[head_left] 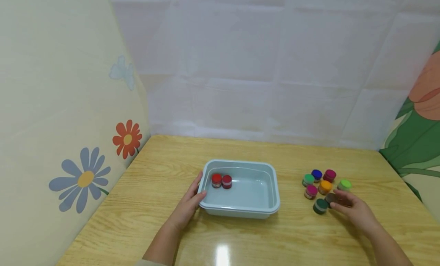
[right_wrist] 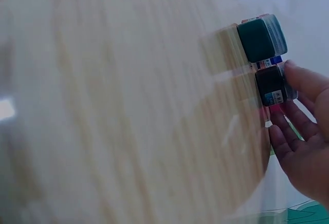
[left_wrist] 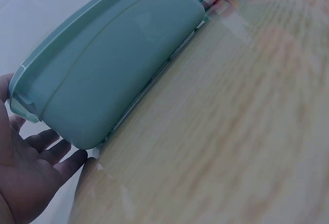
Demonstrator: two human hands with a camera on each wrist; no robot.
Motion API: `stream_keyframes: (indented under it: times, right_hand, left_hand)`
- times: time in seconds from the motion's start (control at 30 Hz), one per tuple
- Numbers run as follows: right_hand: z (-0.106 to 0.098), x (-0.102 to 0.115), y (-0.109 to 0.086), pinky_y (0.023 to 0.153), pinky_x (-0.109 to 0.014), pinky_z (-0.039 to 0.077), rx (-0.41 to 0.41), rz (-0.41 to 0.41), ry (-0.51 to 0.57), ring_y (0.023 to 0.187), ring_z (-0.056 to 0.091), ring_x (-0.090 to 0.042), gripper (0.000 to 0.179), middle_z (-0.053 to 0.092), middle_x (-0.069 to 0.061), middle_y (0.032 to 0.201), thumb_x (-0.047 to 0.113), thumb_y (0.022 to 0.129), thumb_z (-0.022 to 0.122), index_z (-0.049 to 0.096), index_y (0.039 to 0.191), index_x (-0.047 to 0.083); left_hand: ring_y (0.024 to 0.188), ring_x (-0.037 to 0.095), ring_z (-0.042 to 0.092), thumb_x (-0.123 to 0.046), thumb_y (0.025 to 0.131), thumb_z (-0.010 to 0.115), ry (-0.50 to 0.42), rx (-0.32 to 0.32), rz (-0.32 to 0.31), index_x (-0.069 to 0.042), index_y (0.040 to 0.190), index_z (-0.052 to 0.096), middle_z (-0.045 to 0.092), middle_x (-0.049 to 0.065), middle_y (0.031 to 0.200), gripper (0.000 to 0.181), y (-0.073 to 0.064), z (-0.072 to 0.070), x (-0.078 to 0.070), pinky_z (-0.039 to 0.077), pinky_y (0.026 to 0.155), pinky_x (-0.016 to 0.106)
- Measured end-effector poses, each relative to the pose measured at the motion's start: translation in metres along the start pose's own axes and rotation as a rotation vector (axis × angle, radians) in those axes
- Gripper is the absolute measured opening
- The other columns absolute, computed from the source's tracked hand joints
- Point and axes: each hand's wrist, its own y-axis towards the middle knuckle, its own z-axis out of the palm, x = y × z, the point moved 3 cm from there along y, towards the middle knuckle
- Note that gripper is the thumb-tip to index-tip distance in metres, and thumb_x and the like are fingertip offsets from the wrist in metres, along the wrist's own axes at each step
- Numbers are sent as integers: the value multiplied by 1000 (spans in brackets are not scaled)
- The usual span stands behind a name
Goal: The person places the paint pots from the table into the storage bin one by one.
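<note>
A pale blue-green plastic basin (head_left: 245, 197) stands on the table, with a red paint jar (head_left: 216, 180) and a darker red paint jar (head_left: 227, 182) inside. My left hand (head_left: 185, 209) holds the basin's left end, thumb at the rim and fingers against the outer wall. To the right, my right hand (head_left: 359, 212) has its thumb and fingers around a dark brown paint jar (right_wrist: 271, 86), the thumb at the lid. Right beside that jar sits a dark green paint jar (head_left: 320, 207). Both stand upright on the table in the right wrist view.
Behind the right hand cluster several more jars: magenta (head_left: 311, 191), orange (head_left: 325, 187), green (head_left: 308, 180), blue (head_left: 316, 175), crimson (head_left: 330, 175) and lime (head_left: 345, 184). The wood-grain table (head_left: 172, 159) meets a white sheet (head_left: 223, 86) at the back and a flowered panel (head_left: 86, 105) at left.
</note>
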Motion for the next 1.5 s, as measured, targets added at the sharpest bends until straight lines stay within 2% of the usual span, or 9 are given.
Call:
stream_keyframes:
  times: [0.27,0.53,1.0,1.33,1.5]
  right_hand:
    - [0,0,5,100,-52,47,-10,-8,-30,127,47,-46,74,39,-34,147,40,96,60,35,146,-8]
    - [-1,-1,4,100,-53,47,-10,10,-14,128,46,-47,78,40,-34,146,47,94,61,37,146,-6]
    - [-8,8,-2,101,-58,44,-36,12,-15,128,44,-48,77,42,-34,144,47,96,58,34,148,-5]
    - [-8,30,-7,95,-50,51,-82,-51,-22,126,47,-46,75,49,-31,139,47,95,58,37,148,-2]
    - [-3,45,-5,86,-32,54,-95,-80,1,124,51,-42,70,55,-26,134,45,94,61,42,145,-1]
  left_hand:
    - [149,40,19,-21,100,46,3,5,-4,-23,158,17,19,22,162,65,-1,0,-1,21,119,58]
    - [149,39,19,-22,100,47,0,4,3,-22,158,18,20,22,161,65,-1,0,-1,21,119,58]
    - [149,38,20,-21,100,46,-8,4,5,-22,158,18,21,23,161,65,0,0,0,22,118,57]
    - [149,39,19,-22,100,46,-2,-1,-1,-23,158,18,20,22,161,64,0,0,1,20,119,58]
    - [149,38,20,-22,100,47,-6,-1,-7,-24,158,19,21,21,161,64,0,0,1,21,119,58]
